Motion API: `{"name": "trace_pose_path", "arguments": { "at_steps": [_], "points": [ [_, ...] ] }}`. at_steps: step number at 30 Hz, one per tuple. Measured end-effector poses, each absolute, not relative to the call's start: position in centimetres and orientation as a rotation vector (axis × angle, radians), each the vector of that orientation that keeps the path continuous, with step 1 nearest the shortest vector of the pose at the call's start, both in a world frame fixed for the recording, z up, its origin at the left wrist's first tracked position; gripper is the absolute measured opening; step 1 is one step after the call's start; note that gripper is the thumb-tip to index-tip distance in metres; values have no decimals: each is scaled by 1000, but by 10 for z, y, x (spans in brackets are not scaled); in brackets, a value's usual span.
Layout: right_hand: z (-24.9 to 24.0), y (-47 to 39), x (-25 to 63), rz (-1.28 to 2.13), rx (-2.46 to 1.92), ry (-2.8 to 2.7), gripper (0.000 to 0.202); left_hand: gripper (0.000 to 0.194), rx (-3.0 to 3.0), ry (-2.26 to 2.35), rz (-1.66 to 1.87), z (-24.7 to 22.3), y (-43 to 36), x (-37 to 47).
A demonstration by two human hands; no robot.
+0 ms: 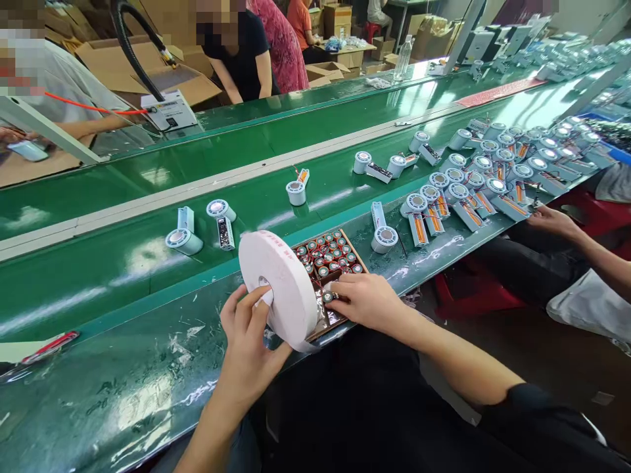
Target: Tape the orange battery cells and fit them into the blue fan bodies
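My left hand (249, 335) grips a large white roll of tape (280, 289) at its core, the roll standing tilted on edge. A loose strip of tape hangs from the roll's lower right. Just right of it, my right hand (367, 299) pinches a small round motor (328, 297) between thumb and fingers. That motor is over a shallow cardboard box (362, 259) holding several similar small motors (331, 253) with red wires. The near part of the box shows bare shiny lining; the roll hides its left side.
Light-blue fan housings (384, 238) stand on the bench edge, with many more clustered at right. Others ride on the green conveyor belt (123, 184). A red-handled cutter (49, 348) lies far left. Co-workers (241, 59) are across the line; a co-worker's hand (555, 223) is at right.
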State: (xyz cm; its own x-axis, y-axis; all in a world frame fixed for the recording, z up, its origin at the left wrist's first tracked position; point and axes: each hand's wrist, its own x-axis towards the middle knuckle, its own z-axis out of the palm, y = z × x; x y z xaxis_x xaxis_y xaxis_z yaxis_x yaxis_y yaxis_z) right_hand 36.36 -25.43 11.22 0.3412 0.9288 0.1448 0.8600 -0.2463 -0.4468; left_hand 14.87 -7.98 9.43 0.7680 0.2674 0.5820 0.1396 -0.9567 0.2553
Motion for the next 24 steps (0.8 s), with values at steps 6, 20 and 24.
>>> {"name": "trace_pose_path", "arguments": {
  "at_steps": [6, 20, 24],
  "points": [
    [134, -289, 370, 469, -1283, -687, 44, 59, 2848, 334, 990, 100, -83, 142],
    [138, -298, 343, 601, -1370, -904, 47, 63, 3211, 316, 991, 110, -85, 155],
    [139, -288, 352, 619, -1397, -882, 56, 67, 3096, 287, 1018, 125, -82, 158]
  ]
}}
